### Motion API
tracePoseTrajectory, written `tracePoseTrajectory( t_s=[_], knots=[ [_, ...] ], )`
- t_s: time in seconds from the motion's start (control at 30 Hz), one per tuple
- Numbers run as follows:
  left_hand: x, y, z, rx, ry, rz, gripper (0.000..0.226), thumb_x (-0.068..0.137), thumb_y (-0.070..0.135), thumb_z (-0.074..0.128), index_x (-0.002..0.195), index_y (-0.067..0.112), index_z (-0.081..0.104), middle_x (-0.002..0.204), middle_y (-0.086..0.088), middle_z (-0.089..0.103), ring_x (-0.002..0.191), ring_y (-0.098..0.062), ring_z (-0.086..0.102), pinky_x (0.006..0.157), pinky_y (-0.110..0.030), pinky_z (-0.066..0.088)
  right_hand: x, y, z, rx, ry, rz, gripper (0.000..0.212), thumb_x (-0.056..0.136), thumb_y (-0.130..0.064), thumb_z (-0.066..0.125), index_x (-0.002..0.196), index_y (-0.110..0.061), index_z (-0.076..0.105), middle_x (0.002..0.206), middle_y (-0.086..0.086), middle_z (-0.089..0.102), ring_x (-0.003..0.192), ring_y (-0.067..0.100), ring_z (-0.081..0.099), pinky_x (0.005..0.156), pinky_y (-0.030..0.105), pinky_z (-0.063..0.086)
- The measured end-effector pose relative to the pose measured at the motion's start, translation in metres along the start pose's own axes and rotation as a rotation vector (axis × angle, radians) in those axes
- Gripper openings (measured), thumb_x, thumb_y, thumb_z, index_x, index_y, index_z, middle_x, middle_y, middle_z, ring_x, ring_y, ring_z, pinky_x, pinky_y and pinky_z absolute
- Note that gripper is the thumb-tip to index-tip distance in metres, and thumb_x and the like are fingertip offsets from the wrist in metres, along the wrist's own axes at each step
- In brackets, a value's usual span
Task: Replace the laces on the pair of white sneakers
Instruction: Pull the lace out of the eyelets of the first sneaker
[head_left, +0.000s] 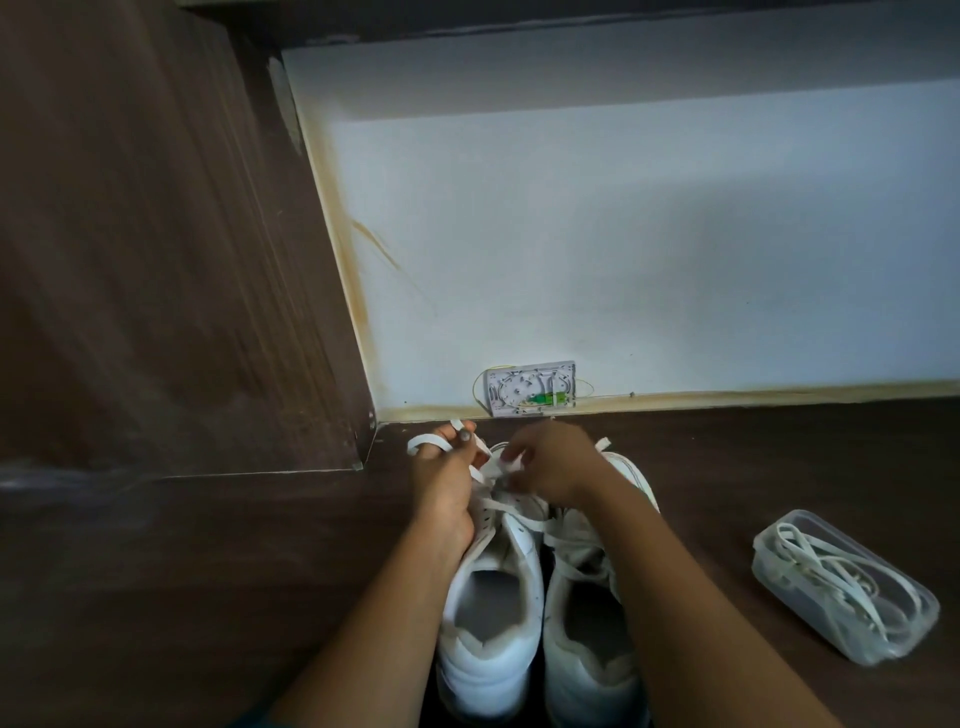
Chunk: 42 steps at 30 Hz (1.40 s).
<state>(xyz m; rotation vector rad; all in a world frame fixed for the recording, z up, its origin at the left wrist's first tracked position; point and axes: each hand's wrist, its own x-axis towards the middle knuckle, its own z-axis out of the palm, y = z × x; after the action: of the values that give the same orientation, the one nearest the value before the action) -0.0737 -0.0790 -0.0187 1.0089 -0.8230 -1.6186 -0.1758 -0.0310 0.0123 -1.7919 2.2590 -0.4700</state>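
Two white sneakers stand side by side on the dark wooden surface, heels toward me: the left sneaker (488, 613) and the right sneaker (587, 623). My left hand (449, 483) rests at the left sneaker's toe end and holds a white lace (423, 441) looped over its fingers. My right hand (556, 467) pinches another part of the lace above the front eyelets. Both toes are partly hidden by my hands. Loose lace crosses the right sneaker's tongue.
A clear plastic box (779, 571) with coiled white laces lies at the right. A white wall with a small open junction plate (530, 387) stands just behind the shoes. A brown wooden panel (156, 234) rises on the left.
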Motion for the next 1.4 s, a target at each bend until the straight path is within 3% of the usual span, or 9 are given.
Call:
tracePoseTrajectory(
  t_s=[0.2,0.33,0.43,0.63,0.93,1.0,1.13,1.23,1.4],
  knots=[
    [0.002,0.003,-0.009,0.114,-0.205,-0.049,0.035,0.079,-0.018,0.038,0.079,0.006,0.063,0.062,-0.006,0.063,0.057,-0.021,0.055,0.044,-0.016,0.043,0.003,-0.009,0.003,0.409,0.286,-0.017,0.02,0.082,-0.007,0.064,0.066,-0.018,0.065,0.06,-0.007,0.055,0.067,0.01,0.053,0.054,0.014,0.032],
    [-0.006,-0.006,-0.005,0.401,-0.233,0.024,0.029,0.081,-0.012,0.06,0.059,0.007,0.059,0.046,0.0,0.059,0.056,-0.019,0.055,0.055,-0.023,0.048,0.002,-0.02,-0.009,0.748,0.402,-0.05,0.019,0.082,-0.008,0.068,0.065,0.0,0.065,0.06,0.006,0.057,0.058,0.01,0.048,0.059,0.023,0.037],
    [-0.003,-0.01,-0.005,0.292,-0.173,0.037,0.022,0.08,-0.006,0.066,0.063,0.007,0.061,0.052,-0.002,0.062,0.059,-0.02,0.057,0.06,-0.027,0.049,0.0,-0.011,-0.014,0.713,0.395,-0.025,0.01,0.081,-0.01,0.069,0.073,-0.004,0.068,0.072,0.007,0.063,0.067,0.017,0.055,0.066,0.028,0.042],
    [0.005,-0.003,-0.007,-0.005,-0.153,-0.027,0.015,0.085,-0.003,0.058,0.082,0.008,0.068,0.074,-0.004,0.069,0.07,-0.02,0.059,0.069,-0.031,0.049,-0.002,-0.004,0.01,0.011,0.003,-0.057,0.015,0.082,-0.009,0.059,0.09,-0.005,0.072,0.097,0.011,0.07,0.087,0.022,0.061,0.064,0.022,0.035],
    [-0.006,-0.006,-0.006,0.359,-0.284,-0.05,0.026,0.077,-0.016,0.057,0.063,0.005,0.062,0.053,-0.006,0.061,0.052,-0.019,0.058,0.057,-0.026,0.048,0.003,-0.017,-0.003,0.975,0.357,-0.063,0.035,0.084,-0.008,0.067,0.051,-0.007,0.056,0.044,-0.003,0.053,0.049,0.015,0.049,0.057,0.026,0.042],
    [-0.006,-0.008,-0.006,0.317,-0.258,-0.01,0.017,0.079,-0.009,0.064,0.067,0.002,0.06,0.061,-0.01,0.062,0.057,-0.02,0.058,0.059,-0.026,0.049,0.001,-0.01,-0.006,0.907,0.337,-0.062,0.029,0.085,-0.008,0.066,0.057,-0.003,0.059,0.048,-0.002,0.057,0.051,0.017,0.054,0.059,0.031,0.043],
    [0.001,-0.004,-0.007,0.091,-0.147,-0.016,0.01,0.084,0.001,0.062,0.075,0.003,0.065,0.06,-0.002,0.067,0.057,-0.014,0.06,0.056,-0.022,0.049,-0.002,0.006,-0.009,0.037,-0.009,-0.069,0.021,0.085,-0.013,0.062,0.103,-0.008,0.07,0.103,0.007,0.069,0.096,0.019,0.061,0.077,0.025,0.042],
    [0.0,0.001,-0.005,-0.044,-0.127,-0.068,0.007,0.084,0.005,0.063,0.078,0.007,0.066,0.06,-0.003,0.069,0.05,-0.015,0.062,0.051,-0.023,0.051,-0.004,0.0,0.004,0.021,0.013,-0.088,0.018,0.085,-0.012,0.06,0.096,-0.008,0.074,0.102,0.009,0.07,0.098,0.023,0.063,0.075,0.023,0.04],
    [0.001,0.002,-0.01,0.141,-0.161,-0.046,0.024,0.078,-0.01,0.054,0.061,0.007,0.051,0.058,-0.014,0.053,0.051,-0.02,0.051,0.051,-0.022,0.042,0.007,-0.001,0.008,0.537,0.279,0.018,0.014,0.078,0.0,0.064,0.067,-0.006,0.07,0.054,-0.005,0.059,0.055,0.005,0.055,0.067,0.03,0.051]
  ],
)
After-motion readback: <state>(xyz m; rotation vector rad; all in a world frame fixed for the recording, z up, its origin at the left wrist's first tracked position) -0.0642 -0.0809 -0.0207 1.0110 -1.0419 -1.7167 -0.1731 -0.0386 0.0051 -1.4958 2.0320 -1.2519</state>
